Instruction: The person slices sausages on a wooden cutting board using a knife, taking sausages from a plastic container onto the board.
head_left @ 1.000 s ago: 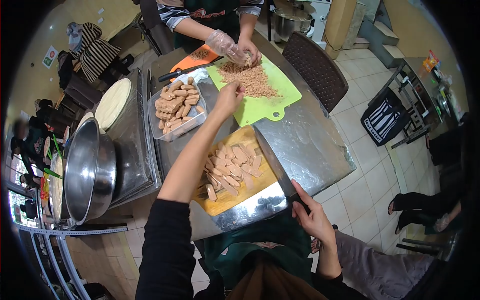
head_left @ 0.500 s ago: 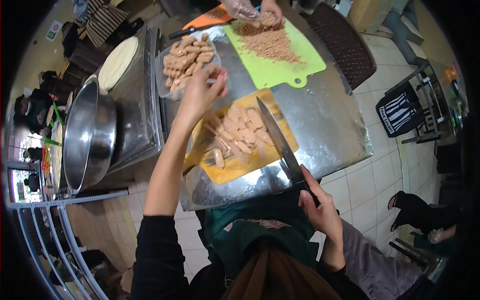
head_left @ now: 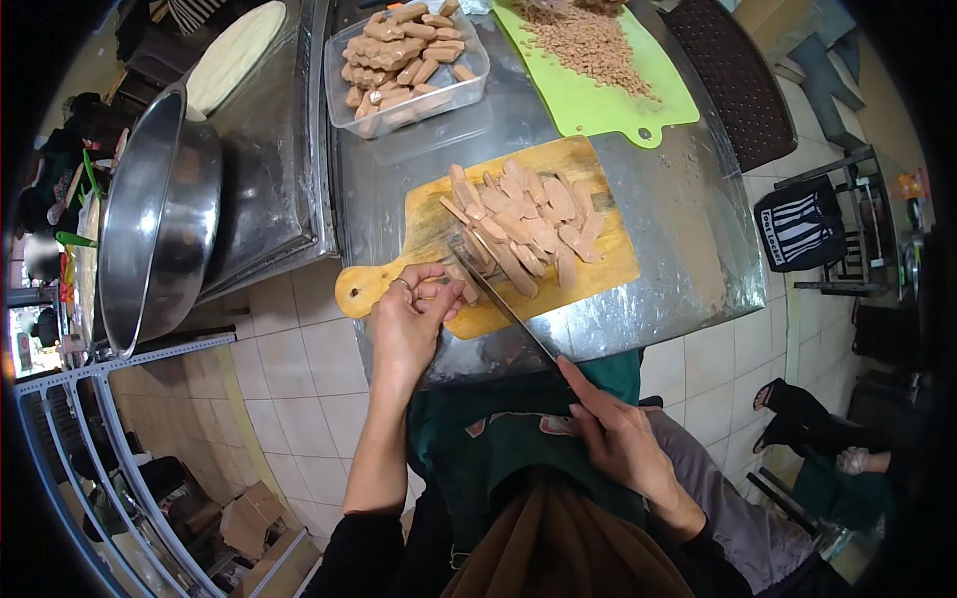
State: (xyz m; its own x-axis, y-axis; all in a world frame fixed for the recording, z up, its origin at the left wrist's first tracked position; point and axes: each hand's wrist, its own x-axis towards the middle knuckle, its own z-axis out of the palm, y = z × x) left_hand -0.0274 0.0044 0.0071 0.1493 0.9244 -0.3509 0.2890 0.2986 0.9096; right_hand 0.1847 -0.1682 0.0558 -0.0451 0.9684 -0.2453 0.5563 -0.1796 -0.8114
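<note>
My right hand (head_left: 626, 444) grips the handle of a long kitchen knife (head_left: 510, 317), its blade angled across the front edge of a yellow wooden cutting board (head_left: 608, 261). Close to the blade's tip, the curled fingers of my left hand (head_left: 411, 317) press against a brown sausage piece (head_left: 464, 283) near the board's handle end. The fingers partly cover that piece. Many thin, slanted sausage slices (head_left: 538, 224) lie heaped over the board's middle. Behind the board, a clear plastic container (head_left: 439, 108) holds a pile of whole and chunky sausages (head_left: 404, 55).
A green cutting board (head_left: 666, 108) with chopped brown bits (head_left: 588, 50) lies at the back, with part of another person's hand above it. On the left stand a large steel bowl (head_left: 159, 219) and a pale round dough sheet (head_left: 236, 58). A brown chair (head_left: 733, 85) adjoins the table's right side.
My left hand has come down from over the sausage container to the board. The knife has swung from the board's right side to the front left, its tip beside my left fingers.
</note>
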